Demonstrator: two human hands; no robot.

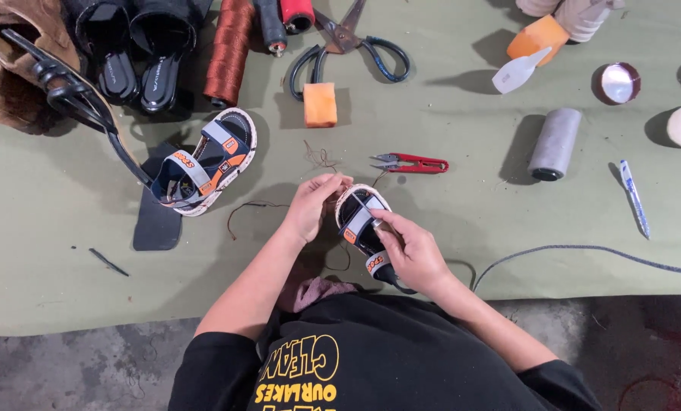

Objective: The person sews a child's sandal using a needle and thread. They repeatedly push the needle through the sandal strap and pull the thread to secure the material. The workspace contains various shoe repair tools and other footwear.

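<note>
gripping the small navy, grey and orange strapped sandal [359, 221] with both our left hand [310, 205] and right hand [410, 251] curled tight, we judge the loose brown thread [321, 158] may snag or slip.

Heel end of the small sandal [361, 221] hidden under the right hand [413, 255]. Thin brown thread [321, 158] too fine to trace past the left hand [310, 207]. Scissors [348, 42], thread spools [230, 49] and brown boot [13, 68] cut off at top edge.
</note>
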